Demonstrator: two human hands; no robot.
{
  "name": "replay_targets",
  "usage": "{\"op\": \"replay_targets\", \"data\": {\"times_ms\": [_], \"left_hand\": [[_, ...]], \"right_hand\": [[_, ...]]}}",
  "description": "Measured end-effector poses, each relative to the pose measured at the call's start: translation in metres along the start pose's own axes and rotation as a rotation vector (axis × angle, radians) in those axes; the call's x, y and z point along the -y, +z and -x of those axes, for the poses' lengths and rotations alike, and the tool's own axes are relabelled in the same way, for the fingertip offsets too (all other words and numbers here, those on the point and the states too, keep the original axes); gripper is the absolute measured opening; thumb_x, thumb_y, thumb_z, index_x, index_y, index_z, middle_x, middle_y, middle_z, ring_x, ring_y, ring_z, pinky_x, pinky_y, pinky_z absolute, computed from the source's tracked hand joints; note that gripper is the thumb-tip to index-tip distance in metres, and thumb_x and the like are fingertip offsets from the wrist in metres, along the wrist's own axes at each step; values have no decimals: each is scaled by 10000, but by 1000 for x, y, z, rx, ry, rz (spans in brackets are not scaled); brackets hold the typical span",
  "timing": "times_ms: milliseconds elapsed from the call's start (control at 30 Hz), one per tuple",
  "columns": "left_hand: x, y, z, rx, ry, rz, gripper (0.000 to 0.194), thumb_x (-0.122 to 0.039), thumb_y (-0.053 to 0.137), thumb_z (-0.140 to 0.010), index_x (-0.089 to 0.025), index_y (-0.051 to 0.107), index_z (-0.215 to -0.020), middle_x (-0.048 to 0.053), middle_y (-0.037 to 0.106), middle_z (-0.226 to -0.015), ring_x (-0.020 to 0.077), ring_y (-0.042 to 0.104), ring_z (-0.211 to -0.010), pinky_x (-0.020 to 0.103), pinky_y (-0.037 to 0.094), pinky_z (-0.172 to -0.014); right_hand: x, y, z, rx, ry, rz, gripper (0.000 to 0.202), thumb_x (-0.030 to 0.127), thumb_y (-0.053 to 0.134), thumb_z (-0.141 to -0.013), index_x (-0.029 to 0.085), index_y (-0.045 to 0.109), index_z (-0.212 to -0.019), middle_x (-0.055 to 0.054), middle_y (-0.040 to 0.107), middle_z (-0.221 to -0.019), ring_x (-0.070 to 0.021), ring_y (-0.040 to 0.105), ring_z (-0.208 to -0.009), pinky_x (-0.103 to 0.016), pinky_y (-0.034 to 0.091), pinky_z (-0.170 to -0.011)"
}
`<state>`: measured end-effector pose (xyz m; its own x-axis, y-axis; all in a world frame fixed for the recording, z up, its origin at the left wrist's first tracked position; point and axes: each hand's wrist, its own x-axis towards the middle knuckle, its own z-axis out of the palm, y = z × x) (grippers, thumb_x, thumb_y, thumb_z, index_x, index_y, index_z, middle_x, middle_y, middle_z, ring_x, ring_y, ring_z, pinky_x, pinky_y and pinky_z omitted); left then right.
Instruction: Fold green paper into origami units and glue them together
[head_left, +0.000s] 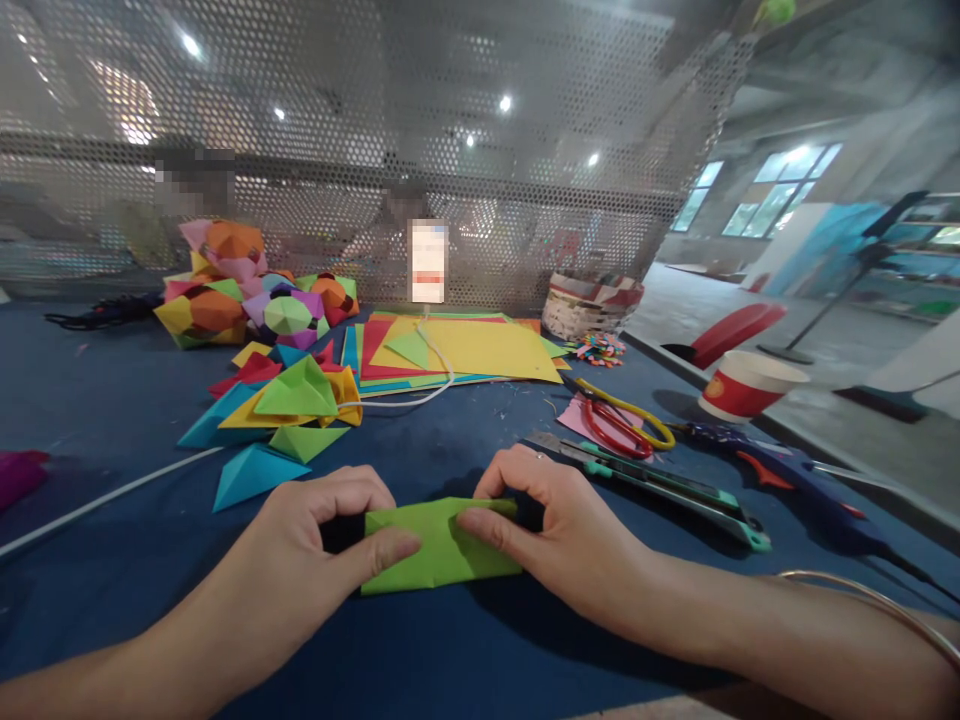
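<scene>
At my remote station, I saw the left hand [292, 552] and right hand [574, 530] pinching a folded lime-green paper rectangle [435, 550] over the dark-blue worktop [375, 665]. Its folding looked partway done; pointed multicoloured paper pieces [296, 388] lay folded, flat coloured sheets [487, 345] unfolded. A teal-and-black utility knife [660, 483] lay just beyond the right hand; nothing visibly blocked either.

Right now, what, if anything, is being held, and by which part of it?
A folded, roughly rectangular green paper piece, held toward its left end by the left hand and toward its right by the right hand.
</scene>
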<state>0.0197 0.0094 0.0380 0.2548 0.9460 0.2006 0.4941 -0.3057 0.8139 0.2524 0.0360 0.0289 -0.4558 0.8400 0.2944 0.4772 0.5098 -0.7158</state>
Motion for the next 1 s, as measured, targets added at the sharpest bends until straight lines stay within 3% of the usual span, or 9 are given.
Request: {"op": "replay_targets", "data": {"times_ms": [233, 400, 600, 767, 900, 1000], "left_hand": [[11, 5, 4, -16, 13, 7, 373, -446, 693, -898, -217, 629, -611, -39, 541, -660, 115, 526, -601, 208, 426, -571], [21, 7, 5, 35, 53, -37, 423, -471, 623, -961, -216, 600, -624, -40, 537, -672, 122, 545, -618, 240, 409, -591], [16, 4, 0, 114, 153, -211, 415, -410, 514, -978, -214, 506, -613, -25, 584, -661, 154, 572, -660, 279, 426, -626], [7, 8, 6, 37, 316, -436, 338, -293, 451, -996, -213, 517, -674, 8, 615, -781, 171, 589, -713, 301, 448, -639], [15, 12, 10, 7, 392, -549, 308, -237, 466, -993, -220, 518, -690, 28, 601, -837, 204, 572, -755, 340, 431, -647], [20, 12, 9, -69, 413, -557, 107, -243, 557, -937, -234, 556, -831, 26, 603, -889, 231, 575, -797, 364, 458, -678]], "right_hand": [[2, 0, 0, 28, 55, 56, 171, 262, 776, -916, 198, 678, -792, 13, 637, -776, -171, 565, -764, -306, 392, -724], [5, 0, 1, 73, 68, 128, 156, 262, 760, -928, 196, 674, -816, 10, 639, -776, -173, 555, -760, -315, 377, -740], [7, 0, 2, 132, 60, 200, 189, 231, 770, -917, 191, 639, -787, 19, 591, -747, -158, 525, -732, -313, 362, -748], [6, 3, 3, 134, 28, 262, 182, 154, 753, -898, 188, 613, -787, 14, 577, -777, -158, 506, -749, -314, 346, -752], [4, 4, 2, 151, -34, 287, 184, 106, 728, -883, 189, 597, -782, 2, 604, -779, -183, 512, -813, -326, 334, -764], [6, 3, 1, 176, -40, 299, 168, 112, 720, -888, 186, 602, -795, -12, 633, -797, -197, 519, -845, -336, 336, -775]]}}
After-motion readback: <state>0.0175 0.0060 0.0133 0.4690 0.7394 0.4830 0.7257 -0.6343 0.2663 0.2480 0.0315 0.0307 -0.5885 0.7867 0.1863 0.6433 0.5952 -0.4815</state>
